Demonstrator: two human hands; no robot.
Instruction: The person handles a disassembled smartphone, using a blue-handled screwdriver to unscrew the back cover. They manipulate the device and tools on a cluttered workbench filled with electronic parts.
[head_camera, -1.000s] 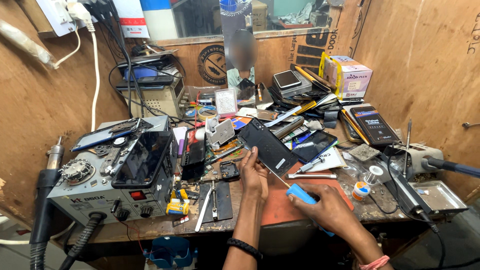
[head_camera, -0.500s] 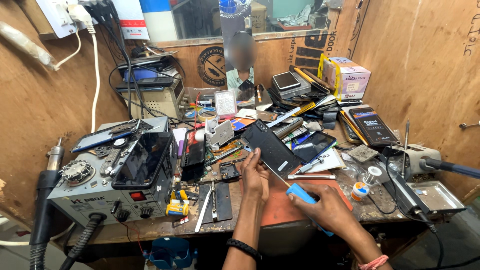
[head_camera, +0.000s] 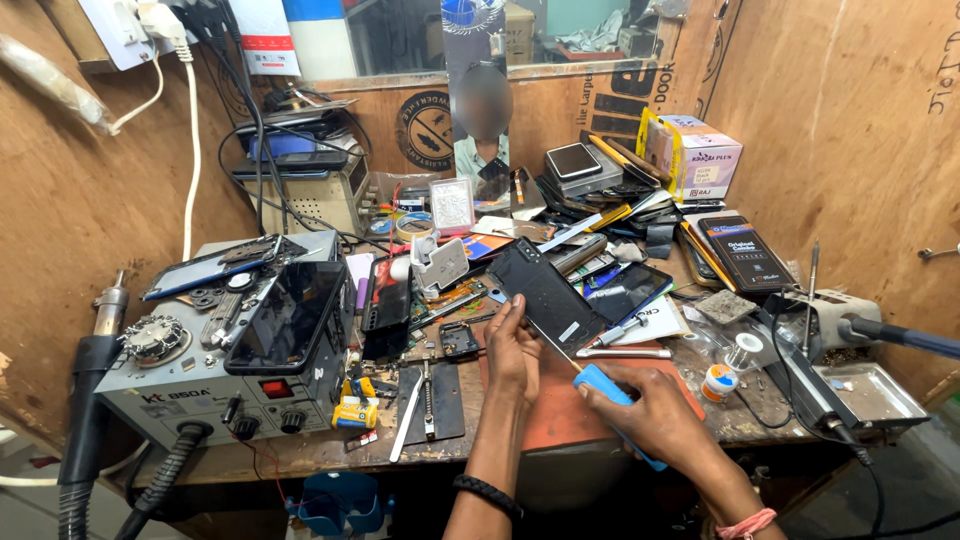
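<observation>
Head view, looking down on a crowded wooden workbench (head_camera: 300, 455). Left hand (head_camera: 512, 345) near the middle, fingers curled and pinching the near left edge of a dark phone panel (head_camera: 548, 293). Panel tilted, near end low over the orange mat (head_camera: 560, 410), far end raised toward the back of the bench. Right hand (head_camera: 655, 415) just right of the left one, fingers wrapped together around the blue handle of a thin screwdriver (head_camera: 600, 382). Thin metal shaft running up and left from the handle to the near edge of the panel, close beside the left fingers; cannot tell if the tip touches. Black band around the left wrist, pink thread around the right wrist.

On the left of the bench, a grey hot-air station (head_camera: 200, 390) with a dark phone (head_camera: 288, 318) lying on top. Between the station and the left hand, a black plate with tweezers (head_camera: 428, 400) and a small yellow bottle (head_camera: 352, 412). To the right, a small solder spool (head_camera: 720, 380) and a metal tray (head_camera: 870, 392). At the far right, a white and yellow box (head_camera: 695, 155) against the wooden wall. Many loose phone parts spread over the far side.
</observation>
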